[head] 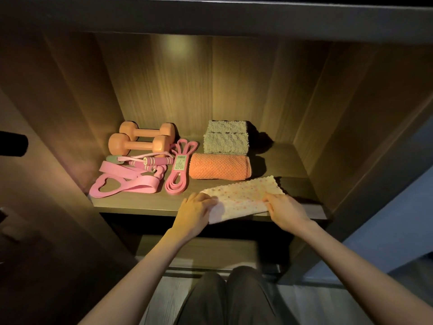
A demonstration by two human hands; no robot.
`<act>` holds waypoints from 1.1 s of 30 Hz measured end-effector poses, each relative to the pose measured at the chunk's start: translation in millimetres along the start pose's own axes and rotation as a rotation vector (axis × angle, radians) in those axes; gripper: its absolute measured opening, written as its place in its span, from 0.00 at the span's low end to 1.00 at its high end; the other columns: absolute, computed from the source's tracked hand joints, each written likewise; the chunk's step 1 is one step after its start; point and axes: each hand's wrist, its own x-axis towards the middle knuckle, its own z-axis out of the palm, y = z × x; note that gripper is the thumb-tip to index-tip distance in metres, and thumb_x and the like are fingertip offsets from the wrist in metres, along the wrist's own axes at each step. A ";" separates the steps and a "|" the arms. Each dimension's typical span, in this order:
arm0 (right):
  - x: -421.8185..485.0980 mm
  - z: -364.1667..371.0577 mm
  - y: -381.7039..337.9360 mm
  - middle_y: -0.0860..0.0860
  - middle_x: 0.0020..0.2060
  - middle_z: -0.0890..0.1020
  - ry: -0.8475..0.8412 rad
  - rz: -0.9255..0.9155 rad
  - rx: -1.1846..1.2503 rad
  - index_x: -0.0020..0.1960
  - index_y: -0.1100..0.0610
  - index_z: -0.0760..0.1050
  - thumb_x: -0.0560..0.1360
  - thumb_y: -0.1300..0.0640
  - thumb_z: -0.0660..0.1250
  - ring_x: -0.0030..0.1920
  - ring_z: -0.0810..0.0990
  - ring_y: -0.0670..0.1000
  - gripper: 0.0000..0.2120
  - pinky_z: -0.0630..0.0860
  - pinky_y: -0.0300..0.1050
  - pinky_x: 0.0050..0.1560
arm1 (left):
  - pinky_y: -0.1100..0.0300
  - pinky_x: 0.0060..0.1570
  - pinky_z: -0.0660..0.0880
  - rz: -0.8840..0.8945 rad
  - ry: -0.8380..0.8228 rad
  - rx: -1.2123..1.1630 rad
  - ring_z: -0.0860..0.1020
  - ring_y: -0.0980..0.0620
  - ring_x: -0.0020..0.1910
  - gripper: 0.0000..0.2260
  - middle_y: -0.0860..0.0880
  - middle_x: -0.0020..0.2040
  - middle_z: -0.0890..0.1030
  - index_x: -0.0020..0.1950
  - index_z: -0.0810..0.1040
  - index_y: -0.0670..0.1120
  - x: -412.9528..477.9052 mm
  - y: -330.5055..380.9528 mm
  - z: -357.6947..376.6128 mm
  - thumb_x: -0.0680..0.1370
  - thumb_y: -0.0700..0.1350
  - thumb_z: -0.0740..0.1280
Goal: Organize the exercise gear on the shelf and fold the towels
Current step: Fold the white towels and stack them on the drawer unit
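Note:
A cream towel with pink dots (pixel 243 195) lies at the front edge of the wooden shelf (pixel 145 204), partly hanging over it. My left hand (pixel 193 213) grips its left end and my right hand (pixel 287 211) pinches its right side. Behind it sits a folded orange towel (pixel 220 166), and behind that a folded grey-green towel (pixel 226 137). On the left lie two orange dumbbells (pixel 140 140), a pink jump rope (pixel 150 161), wide pink resistance bands (pixel 124 181) and a coiled thin pink band (pixel 179 170).
The shelf is a deep wooden niche with side walls close on both sides and a top board overhead. A lower shelf (pixel 199 252) shows beneath. My knees (pixel 234 299) are below, over a light floor. Bare shelf surface lies right of the towels.

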 end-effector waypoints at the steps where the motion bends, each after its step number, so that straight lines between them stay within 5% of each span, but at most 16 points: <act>1: 0.7 -3.4 6.7 0.51 0.58 0.80 -0.021 0.029 -0.040 0.66 0.52 0.72 0.82 0.56 0.55 0.55 0.79 0.50 0.15 0.76 0.46 0.55 | 0.56 0.51 0.67 0.023 -0.016 -0.005 0.73 0.47 0.56 0.14 0.52 0.60 0.78 0.63 0.78 0.51 -1.3 7.6 2.5 0.79 0.44 0.61; 5: 6.7 -16.3 37.8 0.52 0.62 0.77 -0.112 0.160 -0.186 0.69 0.50 0.70 0.79 0.61 0.55 0.63 0.74 0.54 0.20 0.64 0.55 0.69 | 0.57 0.59 0.65 0.083 -0.109 -0.030 0.68 0.49 0.62 0.21 0.54 0.66 0.73 0.69 0.71 0.52 2.1 43.1 9.6 0.76 0.41 0.60; 9: 7.9 -19.8 61.6 0.54 0.66 0.73 -0.230 0.210 -0.240 0.70 0.51 0.69 0.79 0.59 0.56 0.65 0.70 0.57 0.20 0.66 0.53 0.67 | 0.56 0.64 0.61 0.148 -0.224 -0.020 0.63 0.50 0.67 0.27 0.55 0.71 0.68 0.74 0.63 0.53 13.2 71.2 19.4 0.75 0.43 0.62; 14: -21.6 -9.9 49.3 0.49 0.75 0.58 -0.163 -0.034 0.046 0.77 0.51 0.57 0.75 0.60 0.64 0.75 0.53 0.54 0.32 0.59 0.50 0.72 | 0.56 0.65 0.61 0.178 -0.212 -0.089 0.64 0.49 0.66 0.32 0.53 0.70 0.69 0.76 0.58 0.54 19.1 80.4 31.0 0.74 0.40 0.64; 17: -42.8 16.6 39.5 0.47 0.76 0.57 -0.105 -0.135 0.055 0.77 0.47 0.55 0.75 0.57 0.68 0.76 0.54 0.50 0.35 0.56 0.45 0.74 | 0.50 0.69 0.63 0.208 -0.138 -0.076 0.62 0.47 0.70 0.33 0.52 0.73 0.65 0.75 0.61 0.52 19.7 69.3 41.1 0.73 0.41 0.68; 22: -48.7 40.9 28.6 0.45 0.75 0.60 0.090 -0.062 0.126 0.75 0.46 0.59 0.76 0.53 0.68 0.76 0.56 0.48 0.31 0.61 0.46 0.72 | 0.49 0.74 0.52 0.249 -0.196 0.022 0.52 0.45 0.77 0.32 0.51 0.77 0.59 0.76 0.59 0.52 31.0 65.7 47.1 0.75 0.46 0.70; 27: -43.3 39.2 31.0 0.48 0.68 0.74 0.197 -0.049 0.229 0.68 0.50 0.73 0.78 0.58 0.65 0.70 0.69 0.48 0.19 0.68 0.48 0.70 | 0.51 0.58 0.72 0.285 -0.053 0.047 0.74 0.46 0.60 0.24 0.49 0.62 0.75 0.65 0.74 0.50 35.0 70.7 46.5 0.70 0.47 0.75; 33: -55.6 26.5 55.0 0.47 0.60 0.79 0.165 0.028 0.561 0.65 0.53 0.76 0.80 0.59 0.62 0.60 0.76 0.44 0.15 0.70 0.33 0.57 | 0.55 0.51 0.70 0.317 -0.008 0.011 0.73 0.48 0.53 0.17 0.51 0.55 0.76 0.59 0.77 0.51 35.7 81.3 46.3 0.71 0.47 0.73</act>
